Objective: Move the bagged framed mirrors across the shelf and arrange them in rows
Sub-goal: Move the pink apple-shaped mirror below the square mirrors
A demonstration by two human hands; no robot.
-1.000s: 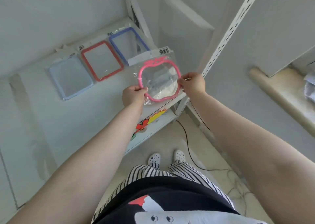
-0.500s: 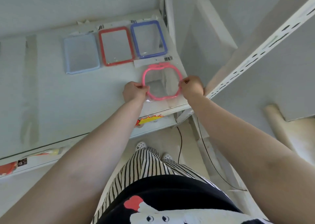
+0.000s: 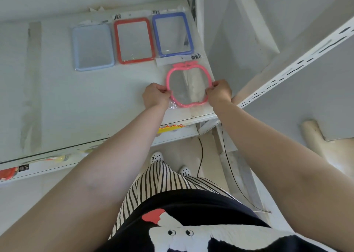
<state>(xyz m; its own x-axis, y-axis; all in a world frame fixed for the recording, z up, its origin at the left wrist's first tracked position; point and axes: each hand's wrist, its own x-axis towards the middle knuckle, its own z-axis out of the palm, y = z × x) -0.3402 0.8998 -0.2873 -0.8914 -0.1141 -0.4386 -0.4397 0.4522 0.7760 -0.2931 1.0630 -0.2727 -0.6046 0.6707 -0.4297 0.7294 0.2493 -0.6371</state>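
Left hand: I see my left hand pinching the left side of the pink apple-shaped mirror, fingers curled over the frame's edge and the bag's loose plastic bunched just below the knuckles.

Right hand: my right hand is closed on the opposite, right side of the same frame, thumb and fingers clamped on the pink rim.

Held mirror: it sits between my two hands, in its clear bag, leaf end pointing away from me; I cannot tell whether it lies flat on the white shelf or is held just above it. Its white header card with a barcode lies just beyond the grip.

Beyond the grip: directly past the held mirror's top is the blue-framed mirror, its near edge touching or just overlapping the header card.

Beyond and left of the grip: the red-framed mirror lies just beside the blue one, and the pale blue mirror beside that, the three forming one row along the back of the shelf, all bagged.

Right of the grip: the shelf's end, close to my right hand, with a slotted white upright running diagonally past it.

Below the grip: the shelf's front edge carries a yellow and red sticker; under that I see striped trousers and white shoes on the floor.
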